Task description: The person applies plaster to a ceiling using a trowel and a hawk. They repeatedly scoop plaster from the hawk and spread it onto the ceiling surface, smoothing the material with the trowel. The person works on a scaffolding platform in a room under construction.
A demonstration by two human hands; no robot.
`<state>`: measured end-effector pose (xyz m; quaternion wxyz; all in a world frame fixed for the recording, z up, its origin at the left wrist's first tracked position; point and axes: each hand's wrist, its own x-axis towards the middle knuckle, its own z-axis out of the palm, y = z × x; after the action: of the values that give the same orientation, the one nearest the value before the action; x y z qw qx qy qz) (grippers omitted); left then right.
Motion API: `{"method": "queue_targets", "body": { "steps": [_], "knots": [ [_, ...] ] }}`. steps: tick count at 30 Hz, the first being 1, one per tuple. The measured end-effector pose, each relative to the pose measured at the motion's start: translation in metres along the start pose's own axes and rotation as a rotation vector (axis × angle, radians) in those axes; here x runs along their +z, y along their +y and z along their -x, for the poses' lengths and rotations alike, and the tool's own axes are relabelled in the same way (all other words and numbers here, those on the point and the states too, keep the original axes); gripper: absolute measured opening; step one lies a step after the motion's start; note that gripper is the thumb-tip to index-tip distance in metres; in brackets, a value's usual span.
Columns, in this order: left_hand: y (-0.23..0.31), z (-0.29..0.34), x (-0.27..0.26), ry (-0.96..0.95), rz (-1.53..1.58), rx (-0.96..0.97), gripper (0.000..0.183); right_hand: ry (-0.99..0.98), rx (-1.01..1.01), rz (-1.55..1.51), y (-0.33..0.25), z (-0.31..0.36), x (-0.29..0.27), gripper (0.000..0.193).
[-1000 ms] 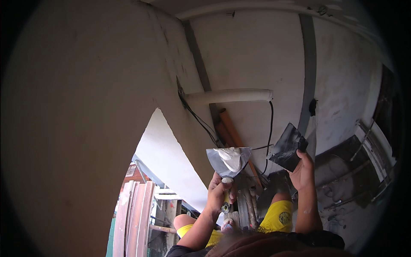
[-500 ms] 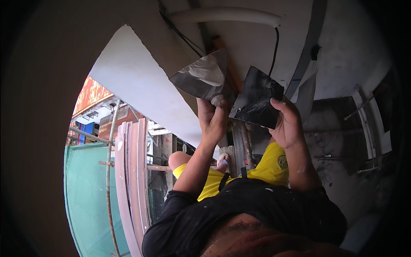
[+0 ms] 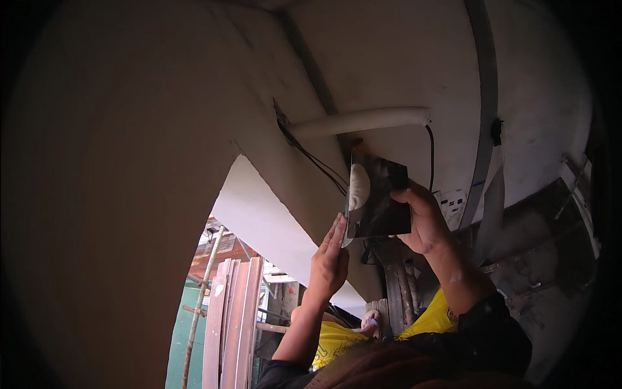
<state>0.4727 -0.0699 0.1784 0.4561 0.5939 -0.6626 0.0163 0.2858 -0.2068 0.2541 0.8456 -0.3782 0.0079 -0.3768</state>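
My right hand (image 3: pixel 422 217) is closed on a dark, flat scraper blade (image 3: pixel 385 211), its thumb over the right edge. A white lump of putty (image 3: pixel 358 187) shows at the blade's left edge. My left hand (image 3: pixel 329 262) is closed on a putty knife (image 3: pixel 347 241), fingers stretched up along it. That knife is turned almost edge-on against the left side of the dark blade, so most of its face is hidden. Both tools are raised in front of me, below a white pipe.
A white pipe (image 3: pixel 363 120) with black cables (image 3: pixel 311 155) crosses the wall ahead. A grey strip (image 3: pixel 484 97) runs along the wall to the right. Lower left, scaffold poles (image 3: pixel 206 279) and pinkish boards (image 3: pixel 233 311) stand beyond an opening. My foot (image 3: pixel 370 319) rests on a narrow plank.
The two blades, apart before, have come together. The left knife has turned from face-on to edge-on. My view has tilted upward, so the pipe and wall sit lower in it.
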Motion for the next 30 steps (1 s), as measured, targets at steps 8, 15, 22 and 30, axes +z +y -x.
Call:
{"method": "queue_targets", "body": {
  "steps": [8, 15, 22, 30],
  "knots": [
    [-0.007, 0.043, 0.008, -0.066, 0.343, -0.507, 0.063, -0.328, -0.412, -0.159, -0.098, -0.157, 0.115, 0.025],
    [-0.009, 0.062, 0.01, -0.01, 0.497, -0.524, 0.053, -0.322, -0.33, -0.358, -0.124, -0.257, 0.217, 0.03],
    [0.003, 0.057, 0.007, -0.046, 0.524, -0.499, 0.052, -0.421, -0.345, -0.458, -0.132, -0.301, 0.254, 0.029],
    [0.005, 0.064, 0.005, -0.028, 0.52, -0.529, 0.05, -0.398, -0.343, -0.41, -0.131, -0.303, 0.269, 0.03]
  ]
}}
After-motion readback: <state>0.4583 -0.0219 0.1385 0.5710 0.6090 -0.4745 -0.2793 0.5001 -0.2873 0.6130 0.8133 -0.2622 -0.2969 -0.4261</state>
